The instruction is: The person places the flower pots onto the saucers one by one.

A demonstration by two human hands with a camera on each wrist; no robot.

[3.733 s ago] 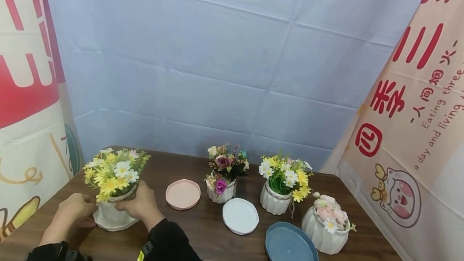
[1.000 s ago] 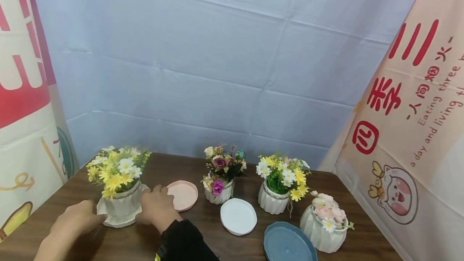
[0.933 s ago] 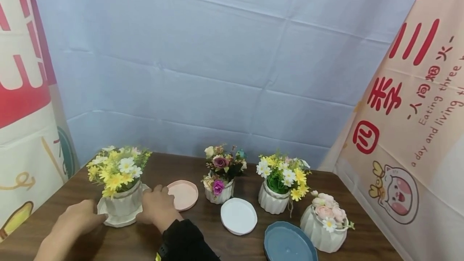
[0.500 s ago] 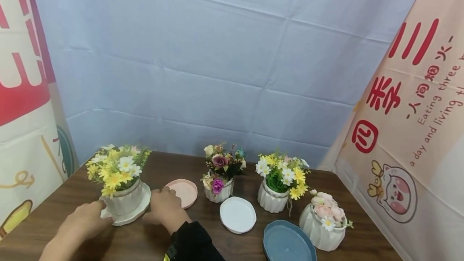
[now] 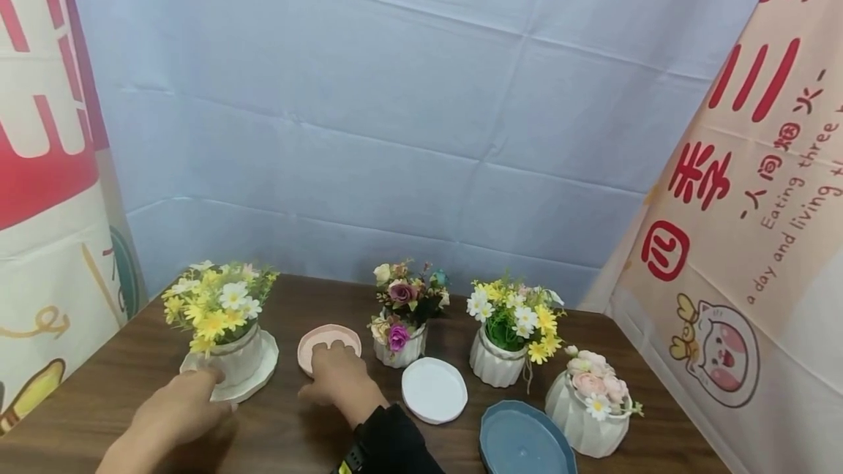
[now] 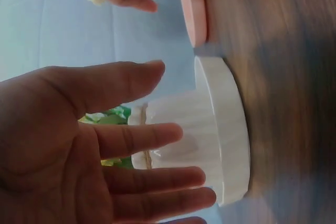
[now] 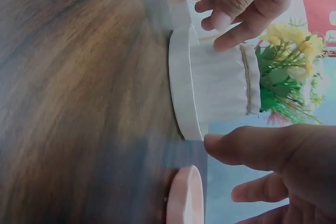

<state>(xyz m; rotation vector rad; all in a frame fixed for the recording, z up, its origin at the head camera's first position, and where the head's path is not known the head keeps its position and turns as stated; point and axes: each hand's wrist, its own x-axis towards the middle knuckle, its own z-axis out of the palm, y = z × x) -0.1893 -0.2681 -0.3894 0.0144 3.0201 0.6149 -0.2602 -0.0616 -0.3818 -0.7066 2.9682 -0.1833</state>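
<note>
A white ribbed flowerpot point(image 5: 238, 363) with yellow and white flowers point(image 5: 217, 306) stands upright on a white saucer point(image 5: 266, 375) at the table's left. My left hand point(image 5: 178, 412) hovers at the saucer's near-left side. In the left wrist view its fingers point(image 6: 152, 177) are spread and hold nothing. My right hand point(image 5: 345, 382) is in front of the pink saucer point(image 5: 309, 342) and hides its near part. Its thumb and fingers are apart and empty in the right wrist view; whether it touches the pink saucer I cannot tell.
To the right stand a pot of purple roses point(image 5: 400, 348), a white saucer point(image 5: 435, 390), another daisy pot point(image 5: 497, 364), a blue saucer point(image 5: 527, 441) and a pot of pink flowers point(image 5: 586, 419). A pale blue cloth point(image 5: 395, 130) hangs behind the wooden table point(image 5: 276, 452).
The potted yellow flowers, earlier between both hands, now stand on the white saucer. Both hands have come away from that saucer; the right moved right towards the pink one, the left drew slightly nearer.
</note>
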